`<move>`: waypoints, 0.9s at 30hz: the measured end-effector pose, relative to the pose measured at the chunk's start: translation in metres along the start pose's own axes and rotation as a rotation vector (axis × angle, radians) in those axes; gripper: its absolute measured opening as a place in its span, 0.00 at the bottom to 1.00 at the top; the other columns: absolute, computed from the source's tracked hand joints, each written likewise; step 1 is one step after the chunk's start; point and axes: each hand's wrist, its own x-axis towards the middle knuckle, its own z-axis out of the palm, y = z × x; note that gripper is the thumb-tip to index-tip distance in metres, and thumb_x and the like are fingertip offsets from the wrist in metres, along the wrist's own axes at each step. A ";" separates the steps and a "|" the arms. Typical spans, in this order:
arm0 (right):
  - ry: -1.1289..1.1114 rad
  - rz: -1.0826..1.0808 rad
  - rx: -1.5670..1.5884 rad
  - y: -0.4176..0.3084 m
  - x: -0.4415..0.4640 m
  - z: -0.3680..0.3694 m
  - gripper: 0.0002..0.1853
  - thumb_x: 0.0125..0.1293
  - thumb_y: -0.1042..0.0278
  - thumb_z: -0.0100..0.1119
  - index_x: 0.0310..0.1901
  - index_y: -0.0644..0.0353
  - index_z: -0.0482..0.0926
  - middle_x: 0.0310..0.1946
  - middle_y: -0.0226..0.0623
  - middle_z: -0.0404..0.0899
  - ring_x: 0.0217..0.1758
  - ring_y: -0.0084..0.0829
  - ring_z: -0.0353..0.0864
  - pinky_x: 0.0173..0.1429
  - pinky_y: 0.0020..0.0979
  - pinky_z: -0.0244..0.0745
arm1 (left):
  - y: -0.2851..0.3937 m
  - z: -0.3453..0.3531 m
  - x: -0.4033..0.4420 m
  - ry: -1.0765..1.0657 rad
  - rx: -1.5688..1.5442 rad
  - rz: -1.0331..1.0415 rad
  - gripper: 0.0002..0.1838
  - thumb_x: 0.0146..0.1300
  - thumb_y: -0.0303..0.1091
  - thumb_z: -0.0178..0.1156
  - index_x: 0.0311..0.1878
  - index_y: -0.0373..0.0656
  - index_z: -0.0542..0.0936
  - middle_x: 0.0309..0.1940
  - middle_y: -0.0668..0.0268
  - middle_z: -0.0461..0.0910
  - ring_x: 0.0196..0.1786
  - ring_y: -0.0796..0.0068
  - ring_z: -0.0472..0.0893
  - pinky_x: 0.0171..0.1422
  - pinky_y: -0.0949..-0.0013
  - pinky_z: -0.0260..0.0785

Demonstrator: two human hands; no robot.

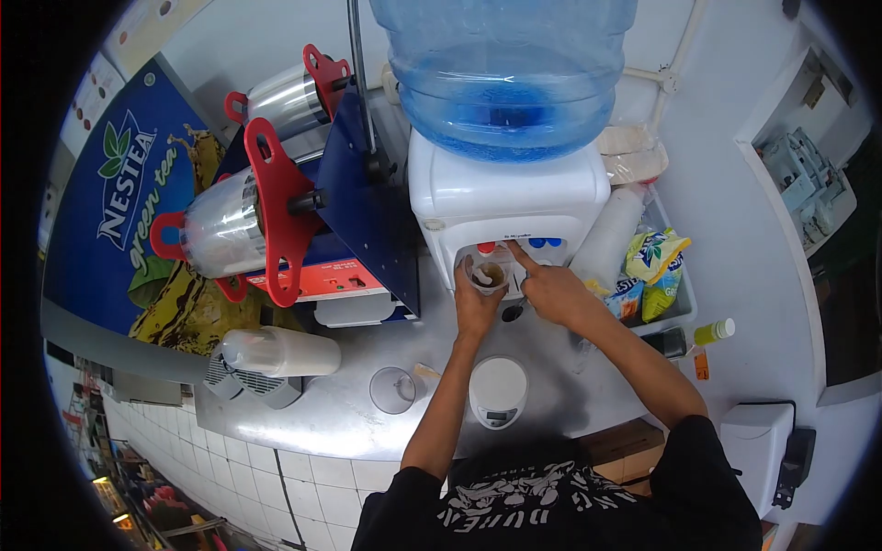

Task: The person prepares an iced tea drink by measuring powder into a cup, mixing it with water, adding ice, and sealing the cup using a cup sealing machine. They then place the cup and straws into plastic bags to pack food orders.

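Observation:
In front of the white water dispenser (510,188), my left hand (475,308) is wrapped round a clear plastic cup (490,275) with something brown in it. The cup sits under the red tap (486,247). My right hand (551,292) stretches its index finger up to the dispenser front, between the red tap and the blue tap (546,242). Its other fingers are curled, and a dark spoon (513,313) hangs below them, its handle running up to the hand. The exact grip on the handle is partly hidden.
A white kitchen scale (498,390) and a clear empty cup (392,390) stand on the steel counter (312,418). Left is a blue drink machine (367,211); beside it, stacked cups (285,353). A tray (678,308) with tea packets (657,257) lies right. A blue water bottle (510,83) tops the dispenser.

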 end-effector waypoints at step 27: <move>0.448 0.175 0.561 -0.030 -0.113 -0.050 0.07 0.61 0.73 0.60 0.40 0.63 0.82 0.38 0.41 0.79 0.37 0.42 0.80 0.42 0.35 0.76 | 0.009 -0.013 -0.090 -0.046 0.059 0.005 0.46 0.43 0.29 0.75 0.66 0.34 0.60 0.59 0.50 0.68 0.62 0.51 0.71 0.65 0.59 0.65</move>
